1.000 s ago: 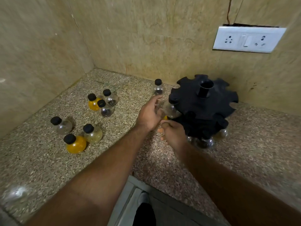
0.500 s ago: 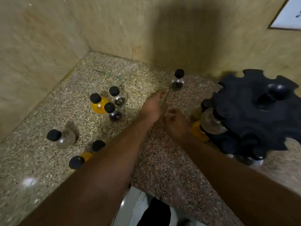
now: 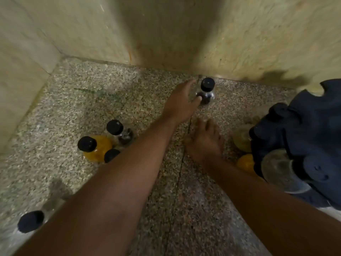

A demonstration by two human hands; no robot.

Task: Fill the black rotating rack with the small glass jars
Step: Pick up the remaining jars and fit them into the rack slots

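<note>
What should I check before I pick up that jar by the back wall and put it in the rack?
1. Jar by wall upright, capped: ok.
2. Left grip closed round it: not ok; only the thumb touches its body.
3. Right grip free: ok, open, holding nothing.
4. Empty notch on black rack: ok, one shows on its far rim.
5. Jar cluster clear of left forearm: cannot tell; forearm hides part.

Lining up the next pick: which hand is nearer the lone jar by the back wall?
Left. The left hand is at the jar, thumb against its glass; the right hand sits apart, nearer the black rack.
</note>
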